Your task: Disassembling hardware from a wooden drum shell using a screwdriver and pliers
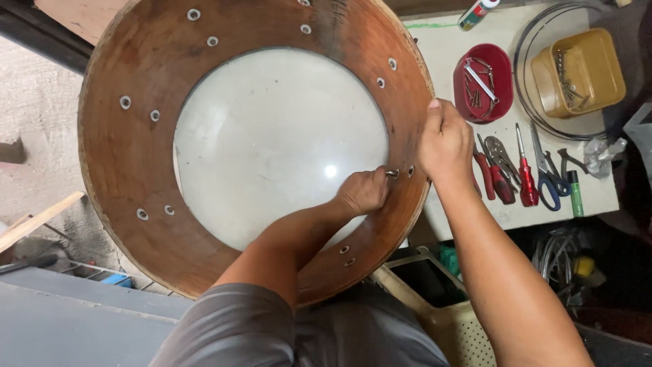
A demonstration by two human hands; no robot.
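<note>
We pinch a bolt [392, 174] inside the drum shell [129, 156] with left hand [363, 192], right hand [445, 143] clenched on the rim outside to steady it.

The wooden drum shell [136, 156] looks worn and matt, its drumhead [272, 136] smooth and glossy, the grommets [125, 102] shiny metal.

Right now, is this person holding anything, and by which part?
Yes. The left hand, inside the wooden drum shell, pinches a small metal bolt at a hole in its wall. The right hand grips the shell's outer rim.
</note>
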